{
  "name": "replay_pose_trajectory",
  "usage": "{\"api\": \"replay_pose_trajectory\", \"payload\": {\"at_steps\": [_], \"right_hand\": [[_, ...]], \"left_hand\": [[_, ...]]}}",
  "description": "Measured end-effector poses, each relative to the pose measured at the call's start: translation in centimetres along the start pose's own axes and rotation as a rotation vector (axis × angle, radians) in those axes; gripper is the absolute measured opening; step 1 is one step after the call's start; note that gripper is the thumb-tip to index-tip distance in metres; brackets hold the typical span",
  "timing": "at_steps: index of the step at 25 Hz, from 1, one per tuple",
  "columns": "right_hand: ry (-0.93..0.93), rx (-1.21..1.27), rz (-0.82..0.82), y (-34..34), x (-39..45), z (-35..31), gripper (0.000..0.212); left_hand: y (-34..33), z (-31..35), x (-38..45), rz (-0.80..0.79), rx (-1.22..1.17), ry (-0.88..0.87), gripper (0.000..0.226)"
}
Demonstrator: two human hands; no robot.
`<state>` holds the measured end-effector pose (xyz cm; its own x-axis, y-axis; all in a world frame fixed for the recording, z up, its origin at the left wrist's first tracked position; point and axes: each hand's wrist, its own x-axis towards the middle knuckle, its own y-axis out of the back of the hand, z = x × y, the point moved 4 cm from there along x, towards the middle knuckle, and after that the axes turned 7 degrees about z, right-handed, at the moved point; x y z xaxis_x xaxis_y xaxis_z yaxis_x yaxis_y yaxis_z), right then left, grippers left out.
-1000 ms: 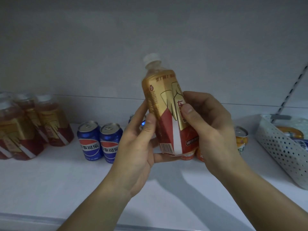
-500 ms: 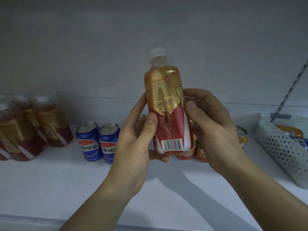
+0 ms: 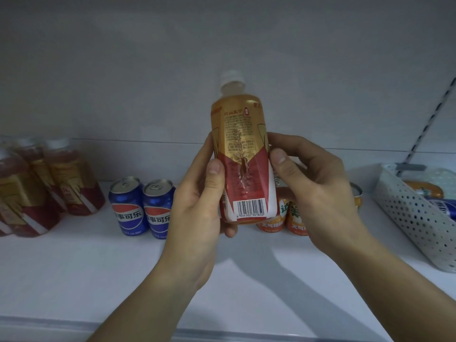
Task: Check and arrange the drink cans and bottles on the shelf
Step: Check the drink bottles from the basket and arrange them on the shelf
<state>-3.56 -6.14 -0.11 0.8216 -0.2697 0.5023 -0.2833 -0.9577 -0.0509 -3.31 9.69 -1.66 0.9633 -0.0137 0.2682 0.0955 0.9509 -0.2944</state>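
Above the shelf's (image 3: 74,267) middle, I hold the tea bottle (image 3: 243,154) upright, left hand (image 3: 197,208) and right hand (image 3: 318,193) fingers curled round it, barcode facing me, evidently for inspection.

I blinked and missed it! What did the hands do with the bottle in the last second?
Both hands, left hand and right hand, turned the bottle round: its front design swung away and the barcode side now faces the camera. It also rose slightly. Both hands kept hold. The blue cans on the shelf stayed put.
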Motion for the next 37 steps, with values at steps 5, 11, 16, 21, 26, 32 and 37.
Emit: {"api": "replay_pose_trajectory", "payload": {"at_steps": [5, 11, 16, 21, 26, 32, 37], "right_hand": [[0.103, -0.040, -0.035, 1.7, -1.2, -1.1, 0.028], [0.076, -0.137, -0.085, 4.1, -3.0, -1.4, 0.099], [0.042, -0.035, 0.114, 8.6, -1.8, -2.2, 0.077], [0.052, -0.101, 0.247, 13.6, -1.9, -2.4, 0.083], [0.031, -0.335, 0.344, 20.0, -1.9, -2.5, 0.085], [-0.039, -0.681, 0.414, 27.8, -2.9, -1.8, 0.077], [-0.153, -0.837, 0.423, 31.1, -3.2, 1.2, 0.077]], "left_hand": [[-1.6, -0.2, -0.9, -0.015, 0.001, 0.025, 0.053], [-4.3, 0.6, 0.1, -0.161, 0.071, 0.111, 0.073], [-7.9, 0.7, 5.4, -0.097, 0.096, 0.118, 0.055], [-15.4, -0.4, 6.8, -0.189, 0.133, 0.104, 0.049], [-22.7, -3.8, 5.3, -0.233, 0.110, 0.127, 0.050], [-31.1, -8.0, 4.8, -0.396, 0.201, 0.143, 0.059], [-34.7, -13.1, 5.2, -0.478, 0.424, 0.171, 0.065]]}}
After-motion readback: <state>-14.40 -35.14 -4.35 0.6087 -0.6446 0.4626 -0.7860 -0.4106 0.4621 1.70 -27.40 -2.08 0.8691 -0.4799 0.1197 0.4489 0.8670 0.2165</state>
